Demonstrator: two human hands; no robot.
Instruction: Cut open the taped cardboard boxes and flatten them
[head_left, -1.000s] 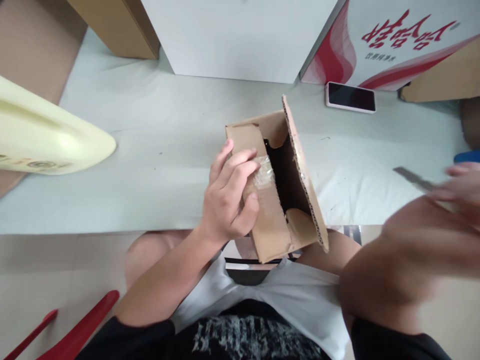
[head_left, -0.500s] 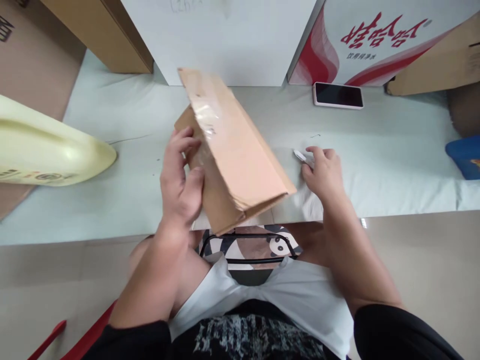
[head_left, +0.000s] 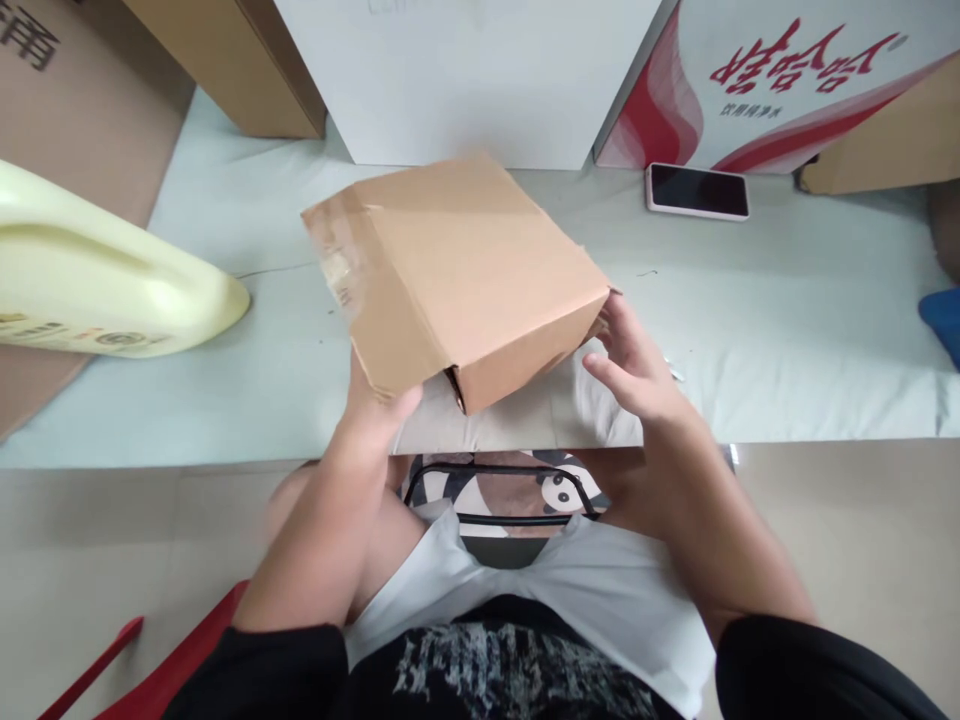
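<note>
A brown cardboard box (head_left: pixel 480 250) is held tilted above the cloth-covered surface, a taped flap (head_left: pixel 341 265) sticking out on its left. My left hand (head_left: pixel 375 405) is closed on the box's lower left, its thumb by the flap's edge and its fingers hidden beneath. At the right end, my right hand (head_left: pixel 637 360) has its fingers curled behind the box corner, while its thumb stands off from the cardboard. Just behind that hand, a small white tool (head_left: pixel 675 372) lies on the cloth, mostly hidden.
A pale yellow bottle (head_left: pixel 120 270) juts in from the left. Along the back stand a white box (head_left: pixel 472 90), a red-and-white carton (head_left: pixel 750 100) and brown cartons. A phone (head_left: pixel 697 190) lies in front of the carton. Something blue (head_left: pixel 941 325) is at the right edge.
The box has turned so its broad face shows and the taped flap points left. My right hand has let go of the white tool and moved to the box's right end.
</note>
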